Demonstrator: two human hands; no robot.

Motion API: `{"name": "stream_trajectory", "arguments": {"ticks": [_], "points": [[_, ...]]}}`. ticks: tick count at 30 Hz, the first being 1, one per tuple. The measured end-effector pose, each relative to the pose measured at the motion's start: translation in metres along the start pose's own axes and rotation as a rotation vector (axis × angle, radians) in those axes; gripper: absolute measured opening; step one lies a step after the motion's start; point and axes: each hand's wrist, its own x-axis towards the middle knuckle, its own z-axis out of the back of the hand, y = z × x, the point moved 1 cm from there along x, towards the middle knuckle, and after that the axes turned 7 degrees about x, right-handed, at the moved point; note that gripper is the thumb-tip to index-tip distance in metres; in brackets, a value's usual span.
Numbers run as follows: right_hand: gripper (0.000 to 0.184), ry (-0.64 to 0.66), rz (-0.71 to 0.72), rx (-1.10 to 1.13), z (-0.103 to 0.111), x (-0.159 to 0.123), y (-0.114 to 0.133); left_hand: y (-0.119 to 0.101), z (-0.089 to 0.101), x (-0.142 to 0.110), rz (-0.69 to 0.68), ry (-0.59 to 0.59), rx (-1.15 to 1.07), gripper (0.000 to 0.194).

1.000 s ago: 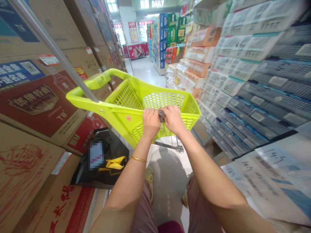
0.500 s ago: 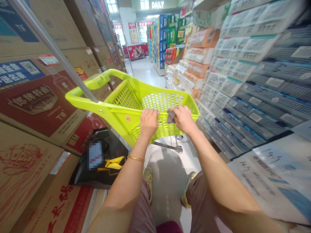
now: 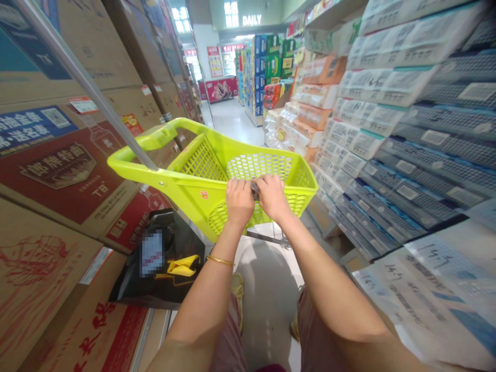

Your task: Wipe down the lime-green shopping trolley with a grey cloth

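Note:
A lime-green plastic shopping cart (image 3: pixel 182 188) stands ahead of me, its handle to the left and its perforated basket to the right. My left hand (image 3: pixel 239 200) is closed over the basket's near rim. Beside it, almost touching, my right hand (image 3: pixel 272 195) presses a small dark, crumpled cloth (image 3: pixel 254 190) against that same rim. Most of the cloth is hidden under the right fingers. Inside the basket, a slatted fold-up panel (image 3: pixel 203 160) is visible near the handle.
Stacked cartons (image 3: pixel 58 165) line the left side, with a black bag (image 3: pixel 184 232) against them. A metal pole (image 3: pixel 89 88) slants past the cart handle. Packaged goods (image 3: pixel 387 170) are piled along the right. Beyond the cart, the aisle floor (image 3: pixel 228 119) runs to the back.
My right hand slid right along the rim with the cloth, then came back left beside my left hand. The left hand stayed on the rim. The view has tilted slightly up.

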Motion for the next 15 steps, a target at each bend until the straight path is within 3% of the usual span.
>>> {"name": "stream_trajectory", "arguments": {"ticks": [7, 15], "points": [[0.038, 0.018, 0.067, -0.008, 0.005, -0.002, -0.011, 0.005, 0.004, 0.000, -0.054, 0.015, 0.011, 0.026], [0.034, 0.036, -0.011, -0.056, 0.022, -0.015, -0.037, 0.008, 0.011, 0.002, -0.086, 0.055, -0.046, 0.030]]}}
